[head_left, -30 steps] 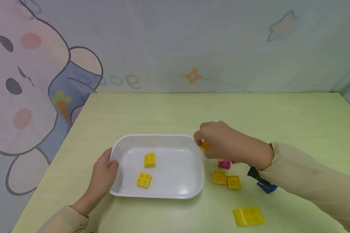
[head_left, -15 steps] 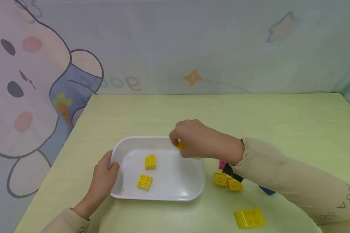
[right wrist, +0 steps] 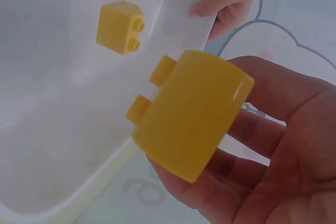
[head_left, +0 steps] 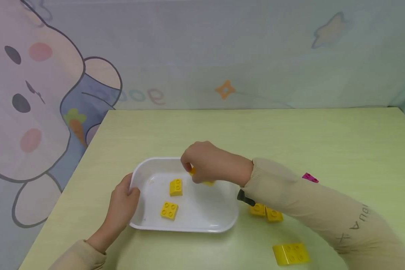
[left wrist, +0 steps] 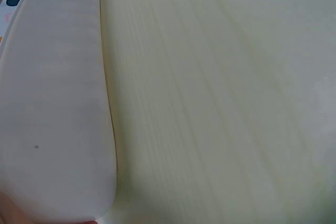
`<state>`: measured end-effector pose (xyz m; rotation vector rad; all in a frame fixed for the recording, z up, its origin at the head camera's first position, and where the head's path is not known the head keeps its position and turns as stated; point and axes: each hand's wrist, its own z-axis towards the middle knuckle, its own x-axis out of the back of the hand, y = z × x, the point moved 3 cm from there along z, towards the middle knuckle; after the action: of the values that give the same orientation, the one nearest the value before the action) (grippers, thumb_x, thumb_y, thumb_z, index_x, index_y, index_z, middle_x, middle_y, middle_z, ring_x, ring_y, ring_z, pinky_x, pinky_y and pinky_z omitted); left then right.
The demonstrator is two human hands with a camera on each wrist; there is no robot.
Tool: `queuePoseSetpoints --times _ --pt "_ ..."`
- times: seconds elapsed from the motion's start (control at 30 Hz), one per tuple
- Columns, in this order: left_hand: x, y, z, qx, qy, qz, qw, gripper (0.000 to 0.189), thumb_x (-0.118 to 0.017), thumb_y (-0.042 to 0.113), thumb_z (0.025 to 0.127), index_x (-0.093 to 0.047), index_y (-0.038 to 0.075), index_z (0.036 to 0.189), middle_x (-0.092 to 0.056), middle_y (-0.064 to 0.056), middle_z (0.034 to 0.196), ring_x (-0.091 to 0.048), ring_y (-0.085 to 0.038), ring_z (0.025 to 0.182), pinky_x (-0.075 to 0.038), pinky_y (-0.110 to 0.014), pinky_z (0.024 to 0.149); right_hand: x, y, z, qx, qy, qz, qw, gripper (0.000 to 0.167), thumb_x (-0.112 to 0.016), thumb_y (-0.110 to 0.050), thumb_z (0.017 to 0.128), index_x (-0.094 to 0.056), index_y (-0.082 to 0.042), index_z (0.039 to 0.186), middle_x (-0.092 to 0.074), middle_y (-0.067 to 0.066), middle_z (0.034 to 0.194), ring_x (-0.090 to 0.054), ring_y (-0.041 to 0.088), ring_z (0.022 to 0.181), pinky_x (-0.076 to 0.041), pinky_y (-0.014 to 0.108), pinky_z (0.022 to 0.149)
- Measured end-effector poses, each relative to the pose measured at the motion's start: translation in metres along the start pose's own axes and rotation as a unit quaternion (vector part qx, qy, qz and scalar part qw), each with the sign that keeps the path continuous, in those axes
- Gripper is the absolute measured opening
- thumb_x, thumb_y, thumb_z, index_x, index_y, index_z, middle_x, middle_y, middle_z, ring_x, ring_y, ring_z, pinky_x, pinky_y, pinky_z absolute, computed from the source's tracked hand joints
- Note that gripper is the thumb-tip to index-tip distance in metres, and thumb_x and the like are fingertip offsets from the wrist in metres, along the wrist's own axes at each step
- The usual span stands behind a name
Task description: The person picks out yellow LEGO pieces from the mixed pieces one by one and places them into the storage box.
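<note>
In the head view my left hand (head_left: 123, 200) grips the left rim of a white plastic tray (head_left: 202, 217), thumb over the inside edge. The tray's outer wall (left wrist: 58, 87) fills the left of the left wrist view. My right hand (head_left: 207, 161) is over the tray's far side, pinching a yellow toy building block (right wrist: 191, 114) with a curved face and two studs showing in the right wrist view. Inside the tray lie a sloped yellow block (head_left: 176, 187) and a four-stud yellow block (head_left: 169, 210), apart from each other.
Right of the tray, two small yellow blocks (head_left: 274, 215) lie side by side, partly behind the right sleeve (head_left: 310, 202). A larger yellow block (head_left: 291, 254) sits nearer the front. A pink block (head_left: 310, 177) shows beyond the sleeve. A printed cloth (head_left: 189, 52) hangs behind the table.
My right hand has moved left with the yellow block, from the tray's right rim to above its inside. The sleeve now covers more blocks. My left hand keeps its grip on the tray.
</note>
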<state>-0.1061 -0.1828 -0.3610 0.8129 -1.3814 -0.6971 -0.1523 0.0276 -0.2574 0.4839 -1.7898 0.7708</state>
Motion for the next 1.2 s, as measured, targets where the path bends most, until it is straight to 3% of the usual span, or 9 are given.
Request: queuePoseSetpoints --times 0.3,0.63,1.2 --pt "0.0 0.0 0.002 0.002 -0.002 0.003 1.0 0.044 -0.036 -0.001 0.089 -0.044 -0.006 0.132 -0.054 -0.027 0.123 -0.054 -0.034 0.102 -0.049 -0.048 0.078 -0.015 -0.001 0.017 -0.025 -0.013 0.015 0.9995 0.016 -0.07 -0.006 0.078 -0.057 -0.011 0.069 -0.054 -0.002 0.07 -0.048 0.017 0.07 -0.039 0.025 0.062" --pt "0.0 0.001 0.002 -0.002 -0.001 0.007 1.0 0.044 -0.037 -0.001 0.089 -0.045 -0.006 0.132 -0.054 -0.027 0.122 -0.055 -0.033 0.1 -0.049 -0.046 0.077 -0.033 0.005 0.034 -0.052 -0.027 0.028 0.9979 0.018 -0.07 -0.007 0.078 -0.056 -0.012 0.068 -0.052 -0.002 0.067 -0.047 0.015 0.067 -0.039 0.022 0.059" --pt "0.002 0.0 0.001 -0.006 -0.002 0.017 0.9998 0.044 -0.037 -0.002 0.089 -0.043 -0.008 0.132 -0.053 -0.028 0.124 -0.054 -0.034 0.103 -0.048 -0.049 0.08 -0.047 0.001 0.045 -0.078 -0.039 0.046 0.9951 0.017 -0.069 -0.006 0.079 -0.055 -0.011 0.07 -0.053 -0.001 0.067 -0.05 0.013 0.056 -0.041 0.02 0.051"
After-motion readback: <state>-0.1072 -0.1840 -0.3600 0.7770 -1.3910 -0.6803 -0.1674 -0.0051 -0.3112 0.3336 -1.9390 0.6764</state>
